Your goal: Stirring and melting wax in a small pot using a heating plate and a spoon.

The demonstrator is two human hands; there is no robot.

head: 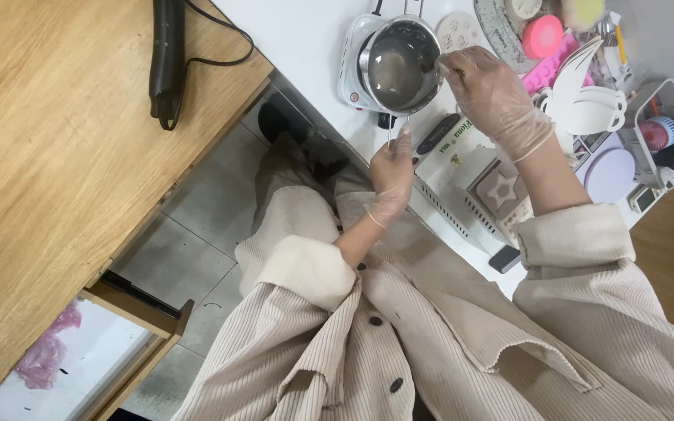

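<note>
A small steel pot [399, 66] sits on a white electric hot plate [351, 74] on the white table [298, 31]. My left hand [391, 171], in a clear glove, grips the pot's thin metal handle [393, 131] below the pot. My right hand [489, 90], also gloved, is at the pot's right rim and pinches a thin utensil that reaches into the pot. The pot holds a pale greyish liquid.
Pink silicone moulds [544, 47], a white stack of cups [590, 109], a lilac round lid [610, 175] and a white rack [665, 132] crowd the table to the right. A black tool with a cord [167, 62] lies on the wooden desk [56, 156], whose drawer [103, 343] stands open.
</note>
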